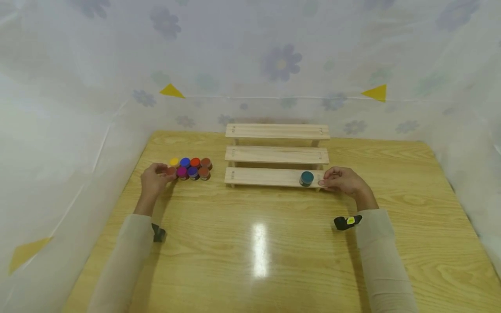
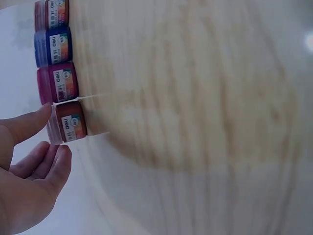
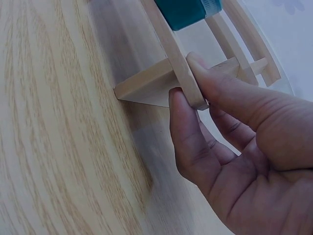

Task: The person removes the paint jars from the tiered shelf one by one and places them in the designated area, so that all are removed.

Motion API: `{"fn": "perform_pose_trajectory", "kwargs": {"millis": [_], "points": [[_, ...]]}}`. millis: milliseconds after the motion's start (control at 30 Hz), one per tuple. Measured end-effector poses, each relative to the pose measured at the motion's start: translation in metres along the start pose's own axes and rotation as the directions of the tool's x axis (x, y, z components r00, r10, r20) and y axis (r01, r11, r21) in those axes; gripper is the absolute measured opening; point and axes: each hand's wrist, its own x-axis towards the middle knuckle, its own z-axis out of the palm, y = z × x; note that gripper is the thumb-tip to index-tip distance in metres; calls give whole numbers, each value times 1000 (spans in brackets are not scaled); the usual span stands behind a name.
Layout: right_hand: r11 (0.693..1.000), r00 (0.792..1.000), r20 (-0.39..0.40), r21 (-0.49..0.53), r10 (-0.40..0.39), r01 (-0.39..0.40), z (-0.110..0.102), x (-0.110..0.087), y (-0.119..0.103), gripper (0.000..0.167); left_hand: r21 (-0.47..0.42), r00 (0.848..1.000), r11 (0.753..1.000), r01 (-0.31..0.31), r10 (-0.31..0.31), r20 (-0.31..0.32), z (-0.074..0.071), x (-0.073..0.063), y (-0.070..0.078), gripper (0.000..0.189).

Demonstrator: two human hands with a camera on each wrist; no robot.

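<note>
My left hand [image 1: 154,180] has its thumb and fingers about the lid of a brown paint jar [image 2: 72,122], at the front left of a cluster of small paint jars. Beside that jar stand a magenta jar [image 2: 57,83] and a blue-purple one [image 2: 54,47]. My right hand [image 1: 344,180] pinches the right end of the lowest board [image 1: 262,177] of a three-tier wooden shelf, thumb on top and index finger beneath, as the right wrist view shows. Just left of those fingers, a teal paint jar [image 1: 307,178] stands on that board.
Behind the lowest board rise the middle board [image 1: 274,155] and the top board [image 1: 274,131]. Yellow, blue, red and brown lids make up the back row of jars [image 1: 195,162]. A patterned white curtain [image 1: 250,65] surrounds the wooden table [image 1: 219,243] at the back and sides.
</note>
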Motion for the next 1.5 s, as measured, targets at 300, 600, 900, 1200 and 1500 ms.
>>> {"fn": "perform_pose_trajectory", "kwargs": {"millis": [300, 600, 900, 1200, 1500], "points": [[999, 1000, -12, -30, -17, 16, 2, -1, 0, 14, -55, 997, 997, -54, 52, -49, -5, -1, 16, 49], [1000, 1000, -18, -15, -9, 9, 2, 0, 3, 17, -128, 977, 969, -211, 207, -48, 18, -7, 53, 43], [1000, 1000, 0, -3, -11, 11, 3, -2, 2, 16, -246, 938, 909, -337, 347, -4, 49, -21, 95, 40], [1000, 1000, 2, -15, -25, 25, 3, -1, 2, 15, -313, 922, 885, -345, 382, 63, 74, -36, 130, 43], [1000, 1000, -5, -16, -22, 22, 4, -2, 1, 15, -353, 893, 873, -338, 416, 174, 120, -54, 147, 47]]}}
